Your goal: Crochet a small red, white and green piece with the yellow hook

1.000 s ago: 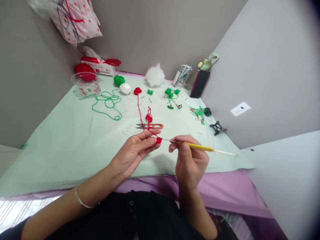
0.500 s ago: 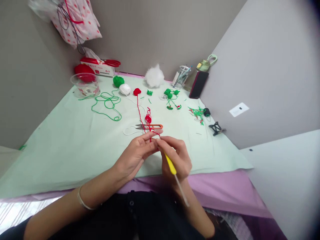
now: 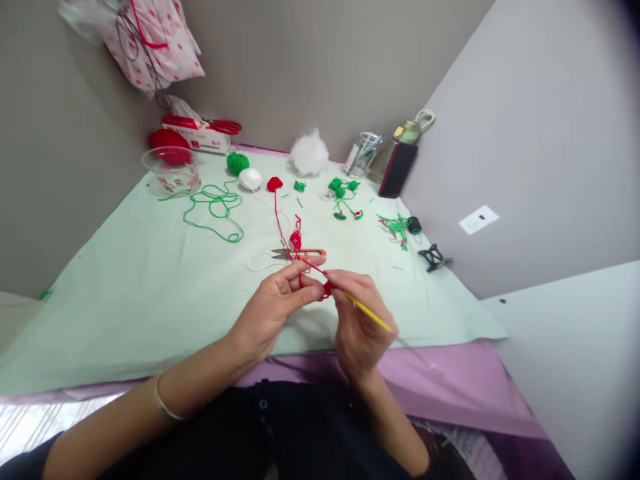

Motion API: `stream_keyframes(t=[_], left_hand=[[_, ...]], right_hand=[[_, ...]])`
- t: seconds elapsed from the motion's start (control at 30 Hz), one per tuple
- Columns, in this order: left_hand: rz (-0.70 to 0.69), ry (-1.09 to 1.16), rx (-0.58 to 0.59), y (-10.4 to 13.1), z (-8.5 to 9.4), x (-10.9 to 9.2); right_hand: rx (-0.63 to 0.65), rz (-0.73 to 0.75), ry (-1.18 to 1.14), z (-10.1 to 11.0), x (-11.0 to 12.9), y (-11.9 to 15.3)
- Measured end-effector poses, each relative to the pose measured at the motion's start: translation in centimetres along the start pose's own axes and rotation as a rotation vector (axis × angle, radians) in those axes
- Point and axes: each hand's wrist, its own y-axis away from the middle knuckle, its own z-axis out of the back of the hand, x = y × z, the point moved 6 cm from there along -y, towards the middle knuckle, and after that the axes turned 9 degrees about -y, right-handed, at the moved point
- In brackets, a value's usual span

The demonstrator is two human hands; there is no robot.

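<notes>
Looks mid-stitch. Left hand (image 3: 274, 300) pinches small red piece (image 3: 328, 289); right hand (image 3: 364, 323) clamped on yellow hook (image 3: 370, 313), red yarn (image 3: 315, 267) strung between. Next move likely wants even tension.

Light is bright, diffuse; faint shadow falls on pale green cloth table cover (image 3: 200, 287). Slim yellow-handled tool (image 3: 370, 313) motion-blurs, rear end smears. Wide-angle stretch; right edge blurry, dark.

From the person's head, the single camera looks forward and down, past a dark, buttoned cloth shirt (image 3: 235, 433) at six o'clock, over a near, broad table under pale green cloth (image 3: 165, 300), to a flat grey wall (image 3: 300, 60) at twelve.
</notes>
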Motion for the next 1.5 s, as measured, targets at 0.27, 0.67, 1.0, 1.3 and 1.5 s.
stream_keyframes(t=[0.27,0.67,1.0,1.3,1.5], left_hand=[[0.023,-0.014,0.033,0.4,0.4,-0.9],[0.129,0.153,0.045,0.0,0.4,0.1],[-0.021,-0.022,-0.015,0.1,0.1,-0.7],[0.161,0.205,0.022,-0.1,0.0,0.8],[0.089,0.138,-0.012,-0.1,0.8,0.1]], right_hand=[[0.044,-0.324,-0.265,0.7,-1.6,-1.0],[0.014,-0.153,-0.167,1.0,-1.0,-0.4],[0.102,-0.134,-0.112,0.1,-0.9,-0.3],[0.028,-0.055,0.010,0.8,-0.4,-0.2],[-0.117,-0.312,-0.342,2.1,-2.0,-0.7]])
